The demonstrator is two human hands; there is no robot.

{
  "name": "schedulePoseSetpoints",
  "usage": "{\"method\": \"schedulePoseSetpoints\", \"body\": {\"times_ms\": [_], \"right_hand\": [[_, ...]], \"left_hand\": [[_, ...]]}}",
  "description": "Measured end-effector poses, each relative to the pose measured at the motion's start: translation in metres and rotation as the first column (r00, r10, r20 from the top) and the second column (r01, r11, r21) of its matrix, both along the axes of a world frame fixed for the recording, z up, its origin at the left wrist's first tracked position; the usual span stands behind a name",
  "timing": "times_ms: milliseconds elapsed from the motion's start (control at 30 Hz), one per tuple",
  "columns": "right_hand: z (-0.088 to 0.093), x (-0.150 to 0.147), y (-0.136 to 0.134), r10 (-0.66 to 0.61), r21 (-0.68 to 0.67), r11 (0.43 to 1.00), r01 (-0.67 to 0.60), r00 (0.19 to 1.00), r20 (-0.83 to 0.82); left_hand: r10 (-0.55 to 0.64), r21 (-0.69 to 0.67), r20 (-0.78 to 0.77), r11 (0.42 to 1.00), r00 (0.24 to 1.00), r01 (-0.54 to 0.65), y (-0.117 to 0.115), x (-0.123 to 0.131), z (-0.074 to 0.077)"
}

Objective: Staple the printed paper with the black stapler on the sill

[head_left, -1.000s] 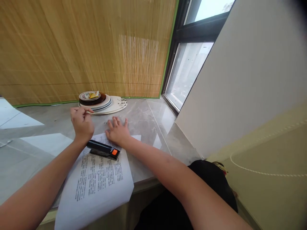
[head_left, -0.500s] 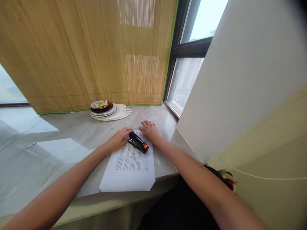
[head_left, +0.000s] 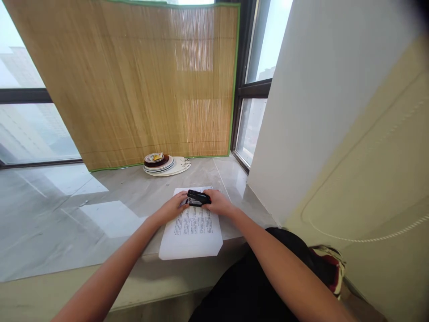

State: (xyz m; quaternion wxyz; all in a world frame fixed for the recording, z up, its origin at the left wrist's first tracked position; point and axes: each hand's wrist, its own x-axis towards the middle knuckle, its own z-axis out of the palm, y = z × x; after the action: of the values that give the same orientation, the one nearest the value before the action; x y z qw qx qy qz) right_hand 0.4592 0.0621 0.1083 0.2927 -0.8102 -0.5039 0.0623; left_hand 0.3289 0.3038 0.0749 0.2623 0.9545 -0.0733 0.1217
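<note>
A stack of printed white paper (head_left: 192, 230) lies on the grey marble sill (head_left: 110, 201), its near edge hanging slightly over the front. A black stapler (head_left: 198, 197) rests across the top of the sheets. My right hand (head_left: 217, 202) grips the stapler's right end. My left hand (head_left: 174, 207) lies on the paper's upper left part, fingers touching the stapler's left end.
A pile of plates (head_left: 166, 163) with a small patterned dish on top stands farther back on the sill, in front of a bamboo blind (head_left: 140, 85). A white wall (head_left: 308, 103) rises on the right. Dark clothing (head_left: 254, 281) lies below the sill's edge.
My right hand has moved from the paper's top edge onto the stapler and closed on it. The stapler has turned to lie more level. The camera view has pulled back and tilted up.
</note>
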Motion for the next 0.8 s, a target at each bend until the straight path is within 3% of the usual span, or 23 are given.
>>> {"method": "schedulePoseSetpoints", "body": {"times_ms": [133,300,467,633,800], "right_hand": [[-0.008,-0.002,-0.002,-0.057,0.129,0.99,0.062,0.997,-0.044],[-0.021,-0.006,-0.004,-0.226,0.298,0.915,0.271,0.958,-0.179],[-0.026,0.0,-0.01,-0.174,0.395,0.875,0.278,0.944,-0.279],[-0.025,0.006,-0.013,-0.188,0.346,0.896,0.277,0.945,-0.269],[-0.02,-0.009,0.001,-0.202,0.332,0.911,0.246,0.966,-0.161]], "left_hand": [[0.055,-0.002,0.104,0.998,0.993,-0.055,-0.018,-0.008,-0.006],[0.087,-0.007,0.155,0.996,0.984,-0.087,-0.028,-0.012,0.001],[0.135,-0.163,0.132,0.98,0.982,-0.113,-0.024,-0.011,0.004],[0.188,-0.413,0.074,0.9,0.979,-0.142,-0.018,-0.007,0.003],[0.233,-0.575,0.01,0.797,0.972,-0.186,-0.01,-0.004,-0.001]]}}
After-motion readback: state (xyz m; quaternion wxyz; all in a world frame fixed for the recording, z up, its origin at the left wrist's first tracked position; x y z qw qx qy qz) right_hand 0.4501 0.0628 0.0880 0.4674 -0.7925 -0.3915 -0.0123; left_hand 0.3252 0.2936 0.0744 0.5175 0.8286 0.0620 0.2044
